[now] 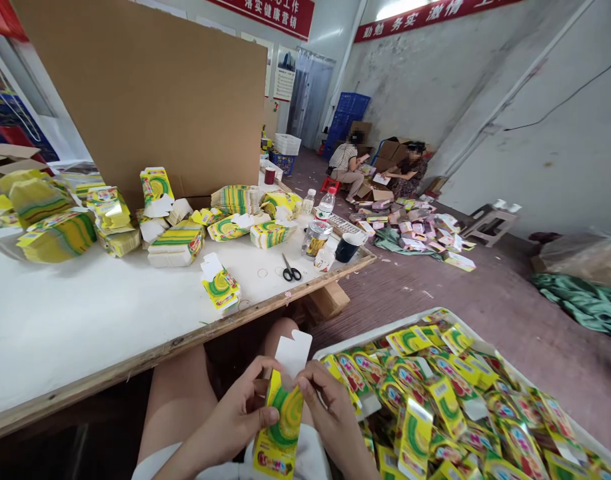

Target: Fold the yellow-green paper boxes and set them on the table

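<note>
My left hand [245,410] and my right hand [330,413] together hold a small yellow and green printed carton [281,427] over my lap. Its white top flap [294,352] stands up above my fingers. My left thumb presses the carton's front, and my right fingers pinch its right edge near the top. To my right a white tray [605,448] is heaped with several finished cartons [435,400] of the same print.
A white table [85,320] at left carries stacks of flat cartons [60,233], one folded carton [221,287], scissors [290,269], jars, a cup and bottles, with a brown cardboard sheet [150,87] behind. Two people sit on the floor at the back among pink boxes [420,230].
</note>
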`<act>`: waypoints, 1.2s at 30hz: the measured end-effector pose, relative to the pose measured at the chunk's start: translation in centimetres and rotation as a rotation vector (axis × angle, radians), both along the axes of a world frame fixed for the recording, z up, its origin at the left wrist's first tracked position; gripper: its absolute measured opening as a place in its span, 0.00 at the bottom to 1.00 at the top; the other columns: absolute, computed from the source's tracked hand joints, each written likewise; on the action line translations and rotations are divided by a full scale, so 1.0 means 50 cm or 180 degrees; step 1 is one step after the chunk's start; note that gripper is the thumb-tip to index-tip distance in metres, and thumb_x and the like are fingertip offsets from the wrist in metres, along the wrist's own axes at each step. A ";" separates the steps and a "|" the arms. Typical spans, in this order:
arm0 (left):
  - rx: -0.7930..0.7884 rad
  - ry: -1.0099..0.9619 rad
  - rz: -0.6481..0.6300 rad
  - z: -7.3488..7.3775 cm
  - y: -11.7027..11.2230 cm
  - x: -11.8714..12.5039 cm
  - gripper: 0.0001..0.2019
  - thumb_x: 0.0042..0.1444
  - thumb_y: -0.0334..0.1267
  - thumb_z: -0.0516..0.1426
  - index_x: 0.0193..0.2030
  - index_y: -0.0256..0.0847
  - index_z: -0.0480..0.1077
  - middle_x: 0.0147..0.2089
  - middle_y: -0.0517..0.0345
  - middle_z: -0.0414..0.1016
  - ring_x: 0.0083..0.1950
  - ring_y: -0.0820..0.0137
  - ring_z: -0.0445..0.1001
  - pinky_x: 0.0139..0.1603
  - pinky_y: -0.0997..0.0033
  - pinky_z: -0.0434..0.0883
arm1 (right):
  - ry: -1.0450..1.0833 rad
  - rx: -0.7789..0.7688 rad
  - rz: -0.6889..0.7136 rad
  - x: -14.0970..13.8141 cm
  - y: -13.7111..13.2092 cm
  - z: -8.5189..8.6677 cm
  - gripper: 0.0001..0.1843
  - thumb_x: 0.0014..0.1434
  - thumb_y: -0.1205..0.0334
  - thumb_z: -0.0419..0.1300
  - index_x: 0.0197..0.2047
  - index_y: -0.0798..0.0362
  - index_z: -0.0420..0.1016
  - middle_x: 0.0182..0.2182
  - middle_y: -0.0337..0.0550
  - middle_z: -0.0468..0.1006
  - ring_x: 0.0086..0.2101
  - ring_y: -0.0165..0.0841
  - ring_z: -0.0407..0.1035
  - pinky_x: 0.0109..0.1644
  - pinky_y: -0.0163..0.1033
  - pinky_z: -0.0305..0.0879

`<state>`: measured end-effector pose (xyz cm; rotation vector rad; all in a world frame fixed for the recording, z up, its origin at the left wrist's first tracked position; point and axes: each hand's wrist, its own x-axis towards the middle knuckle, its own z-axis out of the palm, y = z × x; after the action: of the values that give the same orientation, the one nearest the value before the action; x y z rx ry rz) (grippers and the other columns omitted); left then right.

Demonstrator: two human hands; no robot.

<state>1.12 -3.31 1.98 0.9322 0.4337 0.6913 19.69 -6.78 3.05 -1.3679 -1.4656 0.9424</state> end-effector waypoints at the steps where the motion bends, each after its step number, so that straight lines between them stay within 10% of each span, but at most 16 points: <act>1: -0.0018 0.0046 0.0043 -0.002 0.001 0.000 0.36 0.54 0.43 0.66 0.64 0.51 0.52 0.40 0.58 0.77 0.38 0.69 0.75 0.40 0.69 0.68 | -0.0005 0.0093 -0.0091 -0.002 0.001 -0.001 0.15 0.66 0.52 0.55 0.32 0.52 0.73 0.28 0.39 0.71 0.32 0.33 0.67 0.37 0.36 0.63; 6: 0.0051 0.0168 0.0031 -0.002 0.011 0.002 0.40 0.52 0.45 0.67 0.67 0.47 0.50 0.43 0.52 0.78 0.43 0.62 0.78 0.45 0.63 0.70 | 0.0305 0.0383 -0.0624 -0.006 0.000 -0.007 0.17 0.65 0.51 0.58 0.54 0.48 0.72 0.43 0.48 0.78 0.42 0.39 0.74 0.44 0.39 0.70; 12: 0.0514 0.0599 0.0372 -0.010 0.016 0.007 0.26 0.56 0.45 0.63 0.59 0.44 0.61 0.45 0.51 0.79 0.44 0.62 0.77 0.42 0.68 0.70 | 0.0205 0.0520 -0.0804 0.014 -0.004 0.005 0.19 0.66 0.45 0.54 0.50 0.48 0.76 0.39 0.46 0.80 0.40 0.39 0.74 0.46 0.41 0.71; 18: 0.0903 0.0829 0.0309 -0.013 0.007 0.010 0.23 0.60 0.45 0.59 0.60 0.46 0.61 0.51 0.50 0.78 0.47 0.62 0.77 0.45 0.69 0.71 | 0.0471 -0.0580 -0.0086 -0.004 -0.012 0.001 0.16 0.59 0.58 0.62 0.51 0.48 0.70 0.30 0.38 0.80 0.31 0.35 0.74 0.34 0.35 0.68; 25: 0.0887 0.0985 0.0237 -0.022 0.003 0.007 0.25 0.60 0.48 0.58 0.62 0.46 0.59 0.52 0.49 0.77 0.42 0.64 0.77 0.50 0.64 0.71 | -0.0544 -0.0446 -0.0605 -0.018 -0.007 -0.041 0.14 0.58 0.62 0.60 0.48 0.50 0.69 0.18 0.29 0.68 0.19 0.30 0.64 0.25 0.32 0.57; 36: 0.0400 0.0410 0.0233 -0.013 0.021 0.011 0.28 0.55 0.48 0.64 0.58 0.46 0.60 0.46 0.51 0.79 0.42 0.63 0.78 0.41 0.68 0.71 | -0.0529 -0.0376 -0.0303 -0.019 -0.006 -0.028 0.17 0.61 0.60 0.56 0.54 0.51 0.68 0.26 0.36 0.77 0.24 0.32 0.70 0.28 0.33 0.64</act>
<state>1.68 -2.27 1.34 1.0877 0.5453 0.7338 18.76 -7.07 1.62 -1.6209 -1.4719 0.8835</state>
